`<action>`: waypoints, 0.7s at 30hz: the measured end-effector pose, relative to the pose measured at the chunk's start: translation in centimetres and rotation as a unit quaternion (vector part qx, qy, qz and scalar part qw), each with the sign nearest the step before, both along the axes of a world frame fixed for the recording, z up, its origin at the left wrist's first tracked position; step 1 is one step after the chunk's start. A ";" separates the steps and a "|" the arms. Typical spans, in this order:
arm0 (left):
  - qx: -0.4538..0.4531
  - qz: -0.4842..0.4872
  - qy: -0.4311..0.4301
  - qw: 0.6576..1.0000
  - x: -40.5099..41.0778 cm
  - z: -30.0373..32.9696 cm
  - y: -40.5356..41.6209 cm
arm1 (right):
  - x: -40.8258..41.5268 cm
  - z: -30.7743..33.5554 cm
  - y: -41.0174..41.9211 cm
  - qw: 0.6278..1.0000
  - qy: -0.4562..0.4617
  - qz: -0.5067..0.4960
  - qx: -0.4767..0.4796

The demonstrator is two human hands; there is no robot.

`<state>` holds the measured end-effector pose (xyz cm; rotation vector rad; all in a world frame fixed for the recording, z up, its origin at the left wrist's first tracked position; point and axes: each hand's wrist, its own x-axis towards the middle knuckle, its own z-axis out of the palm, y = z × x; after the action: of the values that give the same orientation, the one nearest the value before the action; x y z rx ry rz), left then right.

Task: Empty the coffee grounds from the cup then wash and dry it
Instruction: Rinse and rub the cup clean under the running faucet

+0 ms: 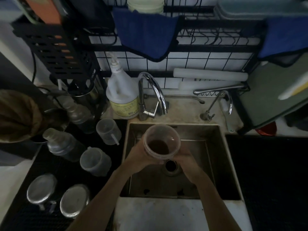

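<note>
A clear plastic cup [162, 140] with dark brown coffee grounds in its bottom is held upright over the steel sink [215, 152], just behind the round drain [171, 166]. My left hand [140, 154] wraps the cup's left side. My right hand [186, 161] supports it from the lower right, fingers under its base. The chrome tap [154, 90] arches over the sink's back edge; no water runs from it.
A soap pump jug [122, 95] stands left of the tap, a small second tap [223, 104] to the right. Plastic measuring cups [108, 130], bottles and steel pitchers [41, 189] crowd the black mat on the left. Blue cloths [145, 34] hang from the rack above.
</note>
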<state>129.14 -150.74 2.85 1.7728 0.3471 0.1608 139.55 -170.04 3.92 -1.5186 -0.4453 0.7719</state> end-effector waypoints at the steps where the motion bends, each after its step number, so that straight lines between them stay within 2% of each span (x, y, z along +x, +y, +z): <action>1: -0.008 -0.001 0.007 1.000 -0.2 0.2 -0.1 | -0.1 0.1 -0.5 0.999 0.040 0.005 0.020; 3: -0.045 0.008 0.030 0.998 -0.8 1.1 -0.3 | -0.3 0.5 -1.2 0.994 0.085 0.020 0.059; 5: -0.080 0.019 0.053 0.995 -1.3 2.2 -0.7 | -0.4 1.1 -1.6 0.995 0.073 0.040 0.062; 10: -0.115 0.015 0.079 0.990 -2.4 4.6 -2.1 | -1.2 3.2 -1.9 0.999 0.021 0.032 -0.017; 15: -0.119 0.049 0.132 0.983 -2.2 5.3 -3.2 | -1.7 3.7 -1.5 0.996 0.054 0.022 -0.065; 21: -0.066 0.093 0.218 0.969 -1.9 5.1 -4.1 | -2.7 3.0 -0.3 0.984 0.109 -0.065 -0.127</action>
<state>127.26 -154.88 7.97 1.6329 0.8245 -0.1215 136.88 -170.34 6.93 -1.6574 -0.0848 0.9064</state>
